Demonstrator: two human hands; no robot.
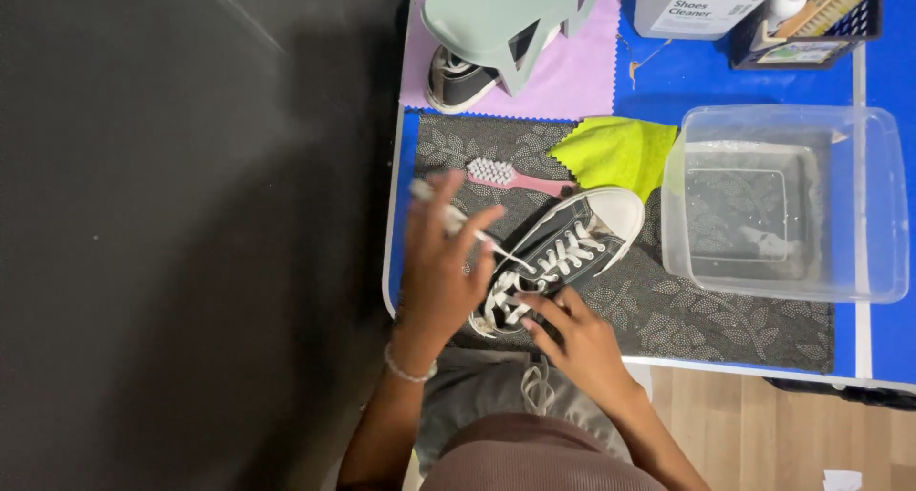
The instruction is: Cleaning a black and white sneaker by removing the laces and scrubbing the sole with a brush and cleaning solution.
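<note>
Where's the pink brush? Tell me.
In the head view, the pink brush lies on the grey mat, just above the black sneaker, left of the yellow cloth and near the left hand.

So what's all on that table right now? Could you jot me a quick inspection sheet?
Surface: blue table with a dark leaf-patterned mat.
Job's things: black sneaker lying on the mat; white lace drawn out.
Clutter: pink brush, yellow-green cloth, clear plastic tub, cleaner bottle, second shoe on a lilac cloth.
Hands: left hand pinches the lace; right hand rests at the sneaker's eyelets.
Cables: nothing seen.
Surroundings: wooden floor, dark wall.
</note>
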